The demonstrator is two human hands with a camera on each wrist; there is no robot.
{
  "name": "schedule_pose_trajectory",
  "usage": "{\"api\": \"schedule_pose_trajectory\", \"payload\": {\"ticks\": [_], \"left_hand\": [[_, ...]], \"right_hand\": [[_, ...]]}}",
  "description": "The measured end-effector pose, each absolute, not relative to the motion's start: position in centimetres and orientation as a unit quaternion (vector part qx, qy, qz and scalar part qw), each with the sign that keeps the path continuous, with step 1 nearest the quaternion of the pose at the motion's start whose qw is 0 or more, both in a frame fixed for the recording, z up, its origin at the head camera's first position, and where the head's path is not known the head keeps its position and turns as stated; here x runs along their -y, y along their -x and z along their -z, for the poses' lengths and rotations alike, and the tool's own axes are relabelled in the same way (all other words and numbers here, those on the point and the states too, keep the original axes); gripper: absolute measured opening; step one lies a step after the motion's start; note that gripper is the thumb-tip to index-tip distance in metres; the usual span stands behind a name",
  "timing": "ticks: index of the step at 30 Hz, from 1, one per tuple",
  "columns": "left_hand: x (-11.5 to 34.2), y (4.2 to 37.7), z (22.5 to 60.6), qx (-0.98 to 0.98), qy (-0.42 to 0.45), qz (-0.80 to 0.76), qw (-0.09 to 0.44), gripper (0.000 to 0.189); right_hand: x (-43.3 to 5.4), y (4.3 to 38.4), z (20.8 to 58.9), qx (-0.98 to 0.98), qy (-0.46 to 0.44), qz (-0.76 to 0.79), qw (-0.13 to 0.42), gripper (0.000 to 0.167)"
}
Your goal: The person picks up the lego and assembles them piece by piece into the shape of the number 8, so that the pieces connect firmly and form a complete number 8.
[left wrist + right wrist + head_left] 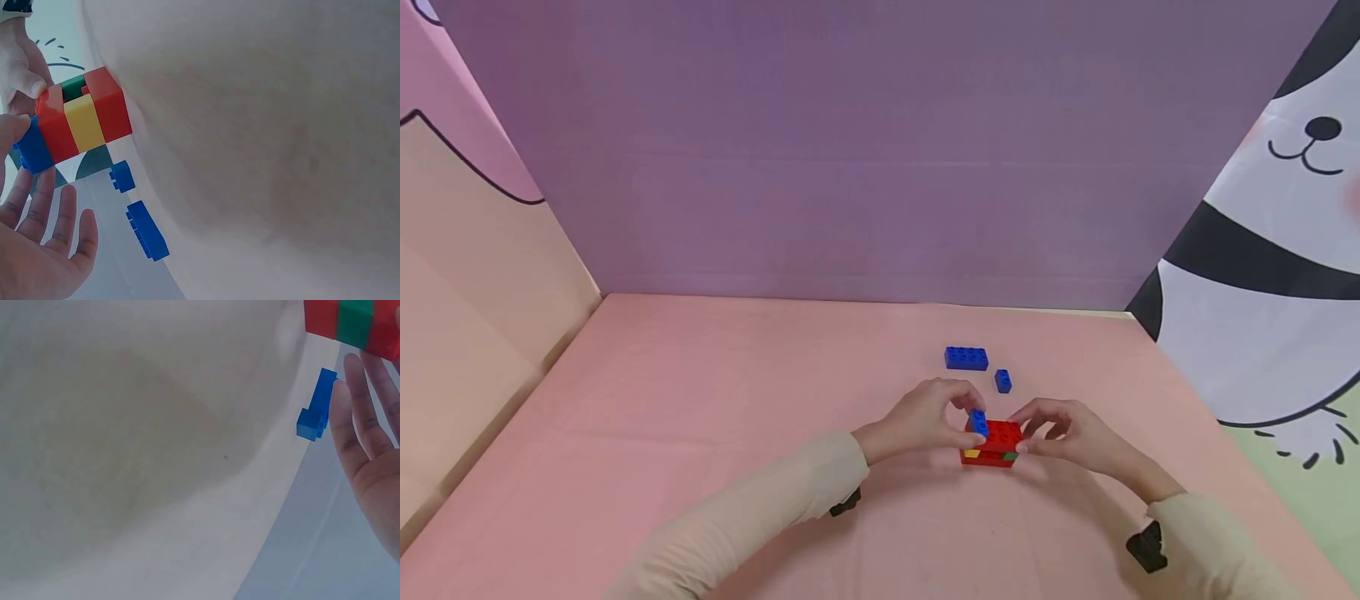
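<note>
On the pink table stands a small brick stack: a red brick on top, a yellow brick and a green brick in the middle layer, and another red brick at the bottom. A small blue brick sits at the left end of the top. My left hand pinches this blue brick between thumb and index finger, its other fingers spread away. At the stack's right end, my right hand holds it with thumb and index finger.
Behind the stack lie a long blue brick and a second small blue brick. A purple wall closes the back of the table. Panels stand at both sides, the right panel with a panda drawing.
</note>
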State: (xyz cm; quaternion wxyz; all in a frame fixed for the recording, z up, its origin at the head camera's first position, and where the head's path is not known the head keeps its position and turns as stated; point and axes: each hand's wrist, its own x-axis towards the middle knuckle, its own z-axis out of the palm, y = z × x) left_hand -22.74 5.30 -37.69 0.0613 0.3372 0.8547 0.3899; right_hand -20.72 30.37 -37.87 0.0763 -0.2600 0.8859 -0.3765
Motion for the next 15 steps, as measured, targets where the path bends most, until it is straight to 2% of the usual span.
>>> {"api": "schedule_pose_trajectory", "payload": {"ticks": [15], "left_hand": [[-5.2, 22.6, 37.7, -0.852, -0.336, -0.397, 0.063, 0.035]], "right_hand": [[-30.3, 21.2, 36.8, -0.880, 0.301, 0.353, 0.101, 0.032]]}}
